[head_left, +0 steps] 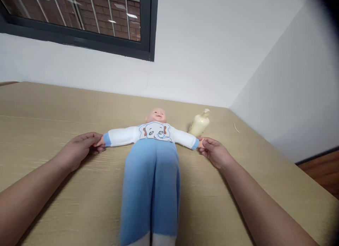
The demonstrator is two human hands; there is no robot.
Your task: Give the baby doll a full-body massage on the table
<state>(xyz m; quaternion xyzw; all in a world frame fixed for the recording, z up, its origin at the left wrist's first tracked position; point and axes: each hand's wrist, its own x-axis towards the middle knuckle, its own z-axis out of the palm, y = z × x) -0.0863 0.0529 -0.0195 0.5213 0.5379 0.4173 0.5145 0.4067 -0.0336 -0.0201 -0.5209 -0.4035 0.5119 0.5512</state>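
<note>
A baby doll (153, 161) lies on its back on the wooden table, its head toward the wall. It wears a white top with an elephant print and blue cuffs, and blue trousers. Both doll arms are stretched out to the sides. My left hand (84, 147) is closed around the doll's hand at the left. At the right, my right hand (214, 150) pinches the doll's other hand between thumb and fingers. Just beyond my right hand stands a cream pump bottle (199, 124), close to the doll's sleeve.
The light wooden table (66, 108) meets a white wall (190, 62) at the back. A dark-framed window (148, 34) with bars is at the upper left. On the table at the right lies a thin pale strip (236, 127). A grey wall (296, 97) runs along the right side.
</note>
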